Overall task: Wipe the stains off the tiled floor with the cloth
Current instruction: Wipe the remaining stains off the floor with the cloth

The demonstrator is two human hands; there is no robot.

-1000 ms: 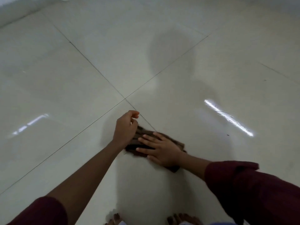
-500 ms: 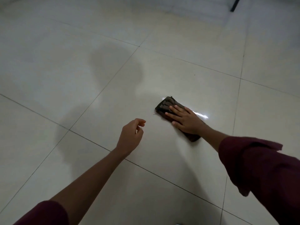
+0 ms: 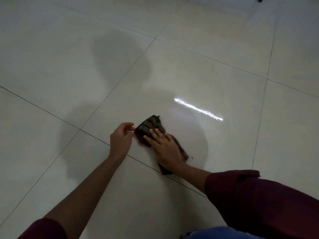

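Cloth (image 3: pixel 149 128), dark brown and bunched, lay flat on glossy cream tiled floor (image 3: pixel 198 69), just beyond grout line (image 3: pixel 96 135) crossing below it. Right hand (image 3: pixel 166 148) pressed down on cloth's near half, palm flat, fingers (image 3: pixel 156 133) spread apart and extended, not clamped round fabric. Left hand (image 3: pixel 121 138) hovered just beside cloth's left corner, thumb and forefinger curled toward each other with a narrow gap between, seemingly touching or about to pinch that corner; could not tell for certain. Maroon sleeves (image 3: pixel 269 202) pushed up both forearms. Bright streak of reflected light (image 3: pixel 198 109) showed beyond cloth to right; tiny dark speck (image 3: pixel 216 73) sat well apart on same tile, another fleck (image 3: pixel 192 158) just beside cloth's right edge. Edges of cloth looked blurred, so probably mid-stroke. Judged as wiping step in hand, with cloth being steadied or straightened at corner. No clear stain visible under dim light, so progress hard to gauge. Next move likely called for firm downward pressure and a sweep across tile toward nearby fleck, keeping fabric flat beneath palm, not letting it ruck up
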